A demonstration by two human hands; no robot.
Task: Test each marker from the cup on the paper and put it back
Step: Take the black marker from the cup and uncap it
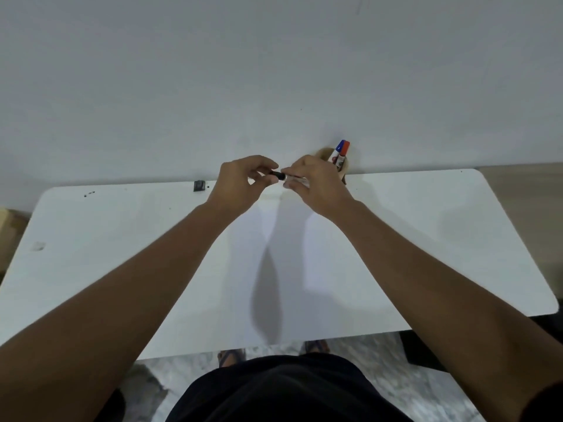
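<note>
Both hands meet above the far middle of the white table [91, 239]. My right hand [316, 187] grips the white barrel of a black marker [281, 176]. My left hand [240, 184] pinches the marker's black cap end. Whether the cap is on or off the barrel I cannot tell. Behind my right hand stands a tan cup [327, 155], mostly hidden, with a blue-capped marker [339, 146] and a red-capped marker [345, 147] sticking up from it. A white sheet of paper [289, 269] lies on the table under my arms.
A small dark square object [199, 186] sits at the table's far edge, left of my hands. A few dark specks [89, 194] mark the far left corner. The grey wall rises right behind the table. My sandalled feet show on the floor below the near edge.
</note>
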